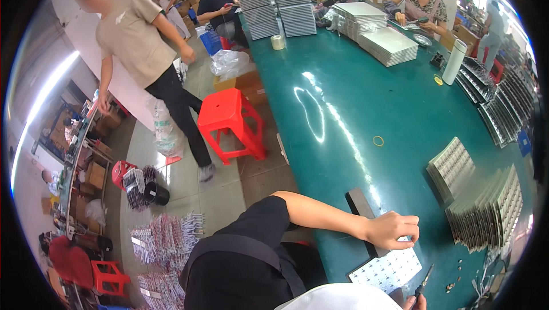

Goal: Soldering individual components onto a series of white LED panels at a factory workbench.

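My left hand (392,230) is closed with bent fingers at the far edge of a white panel (384,271) dotted with small dark parts; what it pinches, if anything, is hidden. A long dark bar (359,202) runs under my left wrist toward the panel. Low in the picture, my right hand (416,303) shows only in part, closed around the black handle of what looks like a soldering iron (425,283). The thin metal tip points away from me, just right of the panel. Several tiny brownish pieces (451,287) lie on the green table further right.
Stacked panels (486,210) stand at the right of the green table (337,121), near dark racked strips (503,104) and a pale green bottle (455,63). More stacks (389,46) sit at the far end. A red stool (220,110) and a walking person (137,41) are to the left.
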{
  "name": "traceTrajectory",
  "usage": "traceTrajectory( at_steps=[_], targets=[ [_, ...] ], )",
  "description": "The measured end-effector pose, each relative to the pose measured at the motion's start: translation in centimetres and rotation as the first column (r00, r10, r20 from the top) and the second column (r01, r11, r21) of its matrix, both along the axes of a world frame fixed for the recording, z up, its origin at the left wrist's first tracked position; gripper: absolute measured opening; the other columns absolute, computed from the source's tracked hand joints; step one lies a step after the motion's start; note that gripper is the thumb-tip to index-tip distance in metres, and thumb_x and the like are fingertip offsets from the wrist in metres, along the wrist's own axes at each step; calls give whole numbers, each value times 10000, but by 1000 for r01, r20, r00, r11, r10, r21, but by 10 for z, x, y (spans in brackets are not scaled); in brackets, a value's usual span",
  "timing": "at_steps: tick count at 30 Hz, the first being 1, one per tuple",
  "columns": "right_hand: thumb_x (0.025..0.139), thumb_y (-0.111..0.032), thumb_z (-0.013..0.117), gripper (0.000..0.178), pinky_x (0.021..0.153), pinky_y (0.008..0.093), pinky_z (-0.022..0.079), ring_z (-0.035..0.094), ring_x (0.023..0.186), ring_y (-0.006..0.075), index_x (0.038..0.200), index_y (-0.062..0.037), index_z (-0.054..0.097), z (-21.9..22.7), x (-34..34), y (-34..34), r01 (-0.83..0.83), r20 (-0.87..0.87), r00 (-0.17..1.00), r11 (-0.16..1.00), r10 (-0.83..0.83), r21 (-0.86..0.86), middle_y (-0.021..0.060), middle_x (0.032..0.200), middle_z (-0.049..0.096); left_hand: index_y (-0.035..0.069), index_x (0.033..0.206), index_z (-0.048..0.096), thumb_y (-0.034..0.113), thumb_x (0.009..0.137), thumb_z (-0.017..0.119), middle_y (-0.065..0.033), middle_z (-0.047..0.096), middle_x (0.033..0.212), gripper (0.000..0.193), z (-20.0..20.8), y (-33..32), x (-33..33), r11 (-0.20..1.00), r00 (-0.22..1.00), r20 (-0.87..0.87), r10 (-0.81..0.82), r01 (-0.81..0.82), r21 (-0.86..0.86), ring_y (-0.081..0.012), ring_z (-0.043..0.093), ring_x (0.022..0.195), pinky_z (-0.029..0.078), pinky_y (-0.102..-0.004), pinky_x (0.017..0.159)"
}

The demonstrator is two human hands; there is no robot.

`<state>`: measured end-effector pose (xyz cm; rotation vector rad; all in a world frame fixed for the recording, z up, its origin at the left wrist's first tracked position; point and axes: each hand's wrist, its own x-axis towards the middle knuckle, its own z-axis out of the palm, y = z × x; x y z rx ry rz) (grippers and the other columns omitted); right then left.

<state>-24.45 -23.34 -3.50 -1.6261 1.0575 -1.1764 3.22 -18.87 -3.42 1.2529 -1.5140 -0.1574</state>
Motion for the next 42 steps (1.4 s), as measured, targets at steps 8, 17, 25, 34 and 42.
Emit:
traceTrajectory(
  at_steps=[8, 17, 25, 34, 42],
  targets=[
    [953, -18, 601, 295, 866, 313, 496, 590, 973, 206, 1235, 0, 515, -6, -4, -5, -115, -11, 993, 991, 115, -63, 196, 1113, 614, 116, 863, 620, 163, 848, 698, -40, 530, 815, 92, 2, 2, 1, 1000, 999, 38, 13, -12, -28, -248, 577, 592, 453, -358, 508],
    [937, -72, 644, 226, 729, 307, 530, 629, 802, 222, 1131, 28, 586, 9, -3, -2, -128, -113, 987, 979, 111, -160, 205, 948, 665, 117, 868, 625, 165, 848, 710, -32, 552, 799, 100, 4, 5, -3, 999, 1000, 9, -17, 18, -29, -237, 589, 596, 469, -344, 503],
    [886, -91, 612, 194, 760, 246, 427, 514, 823, 114, 1053, 2, 578, -1, 23, 7, 82, 20, 997, 986, -79, -144, 39, 966, 539, 115, 911, 665, 113, 792, 746, -43, 548, 757, 144, 14, 7, 12, 1000, 998, 65, -10, 8, 23, -191, 553, 563, 452, -310, 476],
    [829, 15, 665, 186, 701, 263, 491, 592, 789, 126, 1012, 33, 633, 7, 18, -2, -18, 305, 952, 994, -17, 111, 79, 929, 610, 81, 845, 663, 21, 743, 757, -48, 536, 697, 152, 14, -5, 1, 996, 984, 172, -38, 24, 80, -185, 486, 567, 391, -306, 482],
    [862, -4, 663, 185, 660, 253, 471, 585, 742, 114, 1040, 14, 616, 12, 13, -2, -45, 147, 988, 999, 49, -29, 80, 918, 592, 63, 867, 670, 2, 767, 734, -31, 545, 729, 134, 14, 6, -2, 992, 988, 156, 0, -20, 128, -146, 438, 592, 339, -271, 499]
  ],
)
